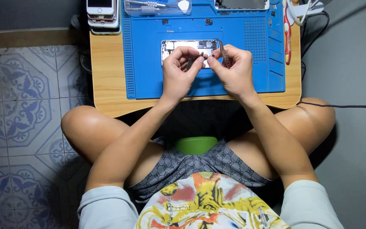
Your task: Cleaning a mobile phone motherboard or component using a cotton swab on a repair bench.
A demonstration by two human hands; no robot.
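Seen from above, the left hand (178, 72) and right hand (232, 70) pinch a small dark part (198, 56) between fingertips, the right also gripping tweezers (222, 51), just above an opened phone (187, 46) on a blue mat (149, 55).

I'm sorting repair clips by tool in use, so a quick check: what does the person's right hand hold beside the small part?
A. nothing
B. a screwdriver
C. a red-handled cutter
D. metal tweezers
D. The right hand grips thin metal tweezers that stick up past the fingers, while both hands pinch a small dark part over the opened phone on the blue mat; the left hand has no tool.
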